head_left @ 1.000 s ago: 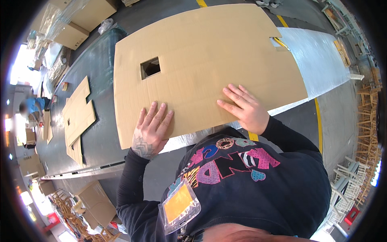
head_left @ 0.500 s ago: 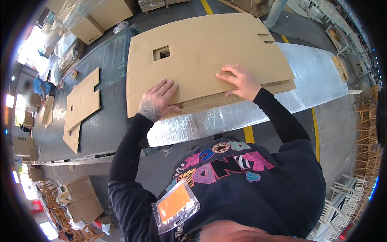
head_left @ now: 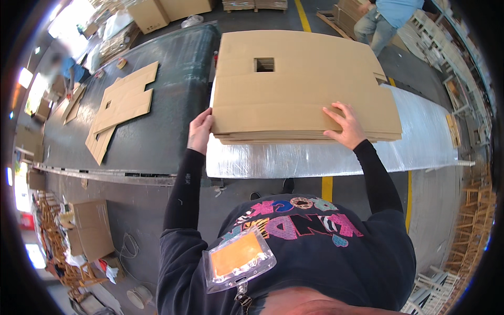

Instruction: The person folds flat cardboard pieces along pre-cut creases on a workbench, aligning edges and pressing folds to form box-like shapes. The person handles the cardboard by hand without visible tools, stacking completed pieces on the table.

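Observation:
A stack of flat brown cardboard sheets (head_left: 299, 89) lies in front of me, its near edge showing several layers. The top sheet has a square cut-out near its far left and a notch in its right edge. My left hand (head_left: 200, 128) is at the stack's left edge, its fingers closed on the side of the sheet. On the near right part of the top sheet rests my right hand (head_left: 345, 126), fingers spread and holding nothing. Beneath the stack is a surface wrapped in shiny clear film (head_left: 273, 160).
A dark table (head_left: 178, 94) at the left bears loose cut cardboard pieces (head_left: 128, 97) and a roll of tape (head_left: 122, 63). One person in blue (head_left: 391, 18) stands beyond the stack at the far right; another (head_left: 73, 71) is across the dark table. Wooden chair frames (head_left: 470, 220) line the right.
My left hand has gone from the top sheet to the stack's left edge. The sheets now lie straighter and more evenly stacked. My view has shifted, and a person has appeared at the far right.

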The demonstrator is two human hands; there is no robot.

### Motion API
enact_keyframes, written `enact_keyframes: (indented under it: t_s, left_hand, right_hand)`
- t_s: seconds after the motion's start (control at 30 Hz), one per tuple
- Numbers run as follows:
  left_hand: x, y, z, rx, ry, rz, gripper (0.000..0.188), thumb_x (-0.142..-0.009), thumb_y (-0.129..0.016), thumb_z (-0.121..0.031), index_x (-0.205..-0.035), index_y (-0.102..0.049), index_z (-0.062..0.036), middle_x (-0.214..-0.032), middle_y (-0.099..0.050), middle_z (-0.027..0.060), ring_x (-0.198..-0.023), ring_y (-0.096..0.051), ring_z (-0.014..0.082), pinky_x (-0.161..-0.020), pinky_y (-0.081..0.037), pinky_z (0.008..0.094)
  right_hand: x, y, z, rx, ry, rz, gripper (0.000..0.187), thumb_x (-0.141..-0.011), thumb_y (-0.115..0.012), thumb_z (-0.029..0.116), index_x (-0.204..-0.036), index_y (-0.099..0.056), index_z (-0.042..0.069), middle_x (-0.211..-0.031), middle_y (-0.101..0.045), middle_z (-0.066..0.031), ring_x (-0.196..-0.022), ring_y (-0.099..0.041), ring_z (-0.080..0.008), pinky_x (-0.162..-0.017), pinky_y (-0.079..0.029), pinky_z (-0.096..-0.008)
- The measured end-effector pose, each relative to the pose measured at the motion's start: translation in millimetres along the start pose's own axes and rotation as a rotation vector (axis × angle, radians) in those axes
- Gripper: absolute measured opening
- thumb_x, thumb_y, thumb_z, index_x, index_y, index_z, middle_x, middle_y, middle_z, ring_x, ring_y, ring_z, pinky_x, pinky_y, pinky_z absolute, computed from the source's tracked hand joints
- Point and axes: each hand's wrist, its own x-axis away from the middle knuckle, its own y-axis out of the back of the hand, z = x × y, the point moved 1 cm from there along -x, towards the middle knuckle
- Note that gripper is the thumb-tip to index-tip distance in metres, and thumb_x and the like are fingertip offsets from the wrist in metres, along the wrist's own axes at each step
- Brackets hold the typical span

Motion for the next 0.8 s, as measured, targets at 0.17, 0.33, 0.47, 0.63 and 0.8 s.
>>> enact_keyframes:
  t_s: [0.17, 0.33, 0.47, 0.63, 0.8]
  left_hand:
    - [4.5, -17.7, 1.5, -0.115, -0.087, 0.008, 0.047, -0.102, -0.052, -0.006, -0.146, -0.045, 0.0073, -0.141, -0.059, 0.0153, -0.126, -0.058, 0.0194, -0.107, -0.045, 0.0313]
    - [11.1, -8.9, 6.4, -0.139, -0.282, 0.036, 0.04, -0.101, -0.048, -0.004, -0.14, -0.054, 0.0036, -0.134, -0.063, 0.0106, -0.12, -0.059, 0.0153, -0.103, -0.045, 0.0291]
    - [10.7, -7.8, 25.1, -0.21, -0.223, -0.069, 0.052, -0.099, -0.053, 0.0, -0.149, -0.039, 0.0101, -0.148, -0.051, 0.0197, -0.133, -0.052, 0.0223, -0.111, -0.04, 0.0323]
    - [3.8, -2.7, 15.3, -0.379, -0.245, -0.103, 0.051, -0.1, -0.053, -0.001, -0.148, -0.041, 0.0088, -0.142, -0.057, 0.019, -0.125, -0.059, 0.0199, -0.106, -0.045, 0.0318]
    - [0.9, -7.1, 5.1, -0.317, -0.182, -0.079, 0.051, -0.1, -0.052, 0.001, -0.149, -0.041, 0.0078, -0.143, -0.057, 0.0173, -0.125, -0.058, 0.0187, -0.106, -0.044, 0.0309]
  right_hand:
    - [4.8, 2.1, -5.0, -0.084, -0.028, -0.036, 0.065, -0.086, -0.075, 0.043, -0.142, -0.059, 0.015, -0.138, -0.054, -0.0151, -0.132, -0.048, -0.0355, -0.115, -0.035, -0.0491]
    - [40.1, 31.2, -97.3, -0.301, -0.706, -0.735, 0.063, -0.095, -0.066, 0.044, -0.144, -0.054, 0.006, -0.144, -0.053, -0.0207, -0.137, -0.048, -0.0359, -0.116, -0.034, -0.0434]
    - [94.9, 48.7, -185.6, 0.009, -1.141, -0.651, 0.063, -0.096, -0.062, 0.044, -0.138, -0.056, -0.002, -0.14, -0.057, -0.0247, -0.134, -0.053, -0.0325, -0.112, -0.041, -0.0403]
    - [125.6, 42.0, -189.6, -0.325, -1.093, -0.508, 0.055, -0.095, -0.066, 0.037, -0.132, -0.062, -0.003, -0.126, -0.068, -0.0221, -0.119, -0.065, -0.0309, -0.102, -0.049, -0.0374]
    - [139.2, 55.9, -185.5, -0.388, -1.187, -0.474, 0.044, -0.087, -0.075, 0.027, -0.123, -0.071, 0.003, -0.115, -0.073, -0.0165, -0.1, -0.072, -0.023, -0.089, -0.056, -0.0358]
